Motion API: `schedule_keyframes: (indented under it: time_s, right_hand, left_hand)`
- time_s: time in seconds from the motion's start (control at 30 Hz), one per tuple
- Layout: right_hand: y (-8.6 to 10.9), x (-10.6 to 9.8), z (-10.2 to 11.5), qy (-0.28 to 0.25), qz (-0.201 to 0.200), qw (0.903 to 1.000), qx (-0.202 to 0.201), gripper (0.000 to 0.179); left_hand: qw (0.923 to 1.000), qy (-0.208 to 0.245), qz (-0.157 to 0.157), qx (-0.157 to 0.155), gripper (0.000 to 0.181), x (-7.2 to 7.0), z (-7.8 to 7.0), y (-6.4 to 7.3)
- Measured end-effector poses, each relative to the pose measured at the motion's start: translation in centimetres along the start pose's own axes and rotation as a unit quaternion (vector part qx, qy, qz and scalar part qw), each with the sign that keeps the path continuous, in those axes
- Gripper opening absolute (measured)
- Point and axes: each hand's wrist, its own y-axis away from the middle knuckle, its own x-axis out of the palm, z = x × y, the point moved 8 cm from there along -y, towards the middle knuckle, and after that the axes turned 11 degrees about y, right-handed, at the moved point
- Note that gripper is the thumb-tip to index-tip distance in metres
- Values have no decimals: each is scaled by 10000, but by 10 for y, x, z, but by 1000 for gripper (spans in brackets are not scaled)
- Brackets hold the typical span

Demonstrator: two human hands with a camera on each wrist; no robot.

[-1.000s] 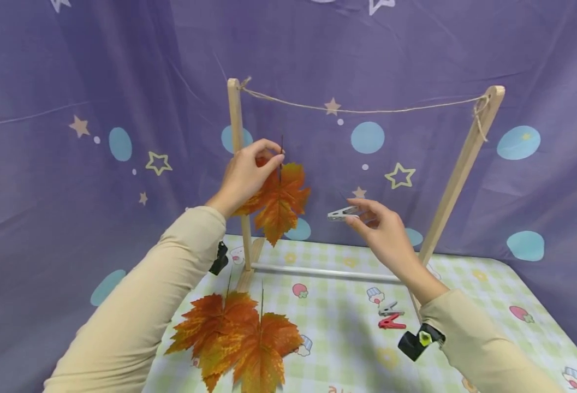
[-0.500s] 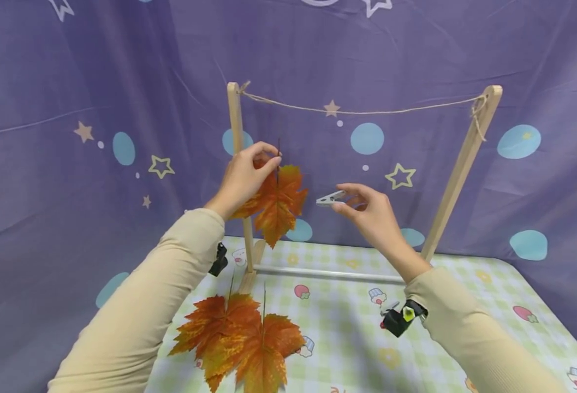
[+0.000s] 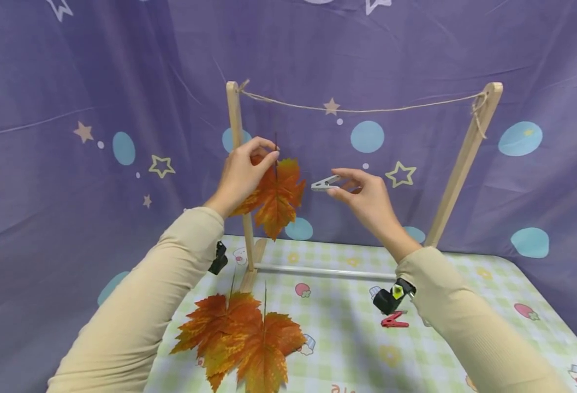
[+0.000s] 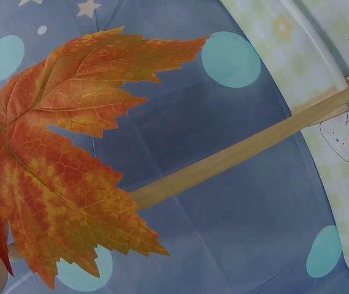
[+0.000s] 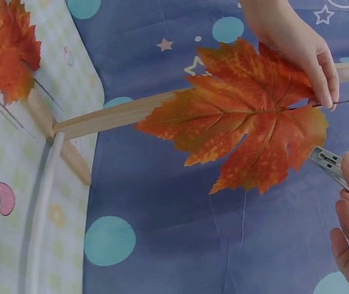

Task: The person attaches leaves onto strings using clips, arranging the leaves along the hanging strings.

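My left hand pinches the dark stem of an orange maple leaf, which hangs below the fingers beside the left post. In the left wrist view the leaf fills the left side, with only a bit of the hand at the edge. To the right, my right hand holds a grey-white clothespin between thumb and fingers, its tip pointing at the leaf. The right wrist view shows this clothespin close to the leaf's edge; whether they touch I cannot tell. A twine line sags above both hands.
Wooden posts carry the twine, joined low down by a white rod. Two more maple leaves lie overlapping on the checked tablecloth. A red clothespin lies under the right forearm. Behind hangs a purple curtain.
My right hand has moved up and left with the clothespin, nearer the leaf. The left hand, still pinching the stem, has barely shifted.
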Motion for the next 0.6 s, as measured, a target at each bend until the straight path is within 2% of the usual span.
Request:
schedule_keyframes:
  time_s: [0.27,0.6]
  right_hand:
    - [-12,-7,16,-100,-294,9994,-134,39]
    - [-24,-13,23,-151,-486,9986,-168,36]
  left_hand:
    - [10000,-50,40,-18,22,2,-3,0]
    - [9999,38,69,82,20,7,-3,-3]
